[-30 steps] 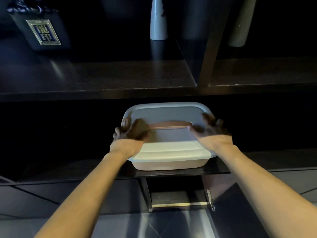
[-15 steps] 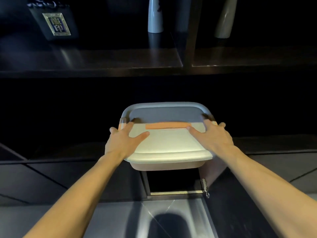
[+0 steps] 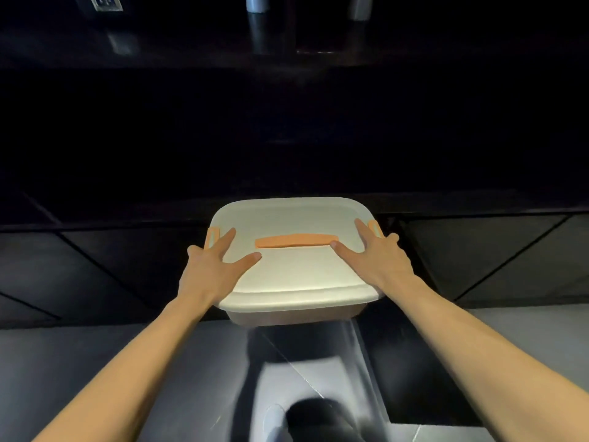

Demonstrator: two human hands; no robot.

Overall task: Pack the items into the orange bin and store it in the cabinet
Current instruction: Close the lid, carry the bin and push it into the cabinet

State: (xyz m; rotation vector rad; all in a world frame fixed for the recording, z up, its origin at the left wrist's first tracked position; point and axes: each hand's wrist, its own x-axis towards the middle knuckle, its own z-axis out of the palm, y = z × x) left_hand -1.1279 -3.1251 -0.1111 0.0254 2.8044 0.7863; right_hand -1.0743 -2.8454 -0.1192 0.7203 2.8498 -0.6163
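The orange bin (image 3: pixel 296 315) has a white lid (image 3: pixel 294 275) with an orange handle strip (image 3: pixel 294 241) and orange side clips. I hold it level in front of me, above the floor, close to the dark cabinet front (image 3: pixel 127 269). My left hand (image 3: pixel 212 266) grips its left side, thumb and fingers spread on the lid. My right hand (image 3: pixel 377 255) grips the right side the same way. The bin's contents are hidden under the lid.
A dark shelf (image 3: pixel 191 59) runs across the top with the bases of a pale vase (image 3: pixel 258 3) and another vessel (image 3: pixel 358 8). An open cabinet door (image 3: pixel 366 355) hangs below the bin. Grey tiled floor (image 3: pixel 95 362) lies beneath, and my foot (image 3: pixel 302 419) shows at the bottom.
The bin has come out of the dark recess toward me and now sits lower, in front of the cabinet. Both hands keep the same grip. The view has tilted down.
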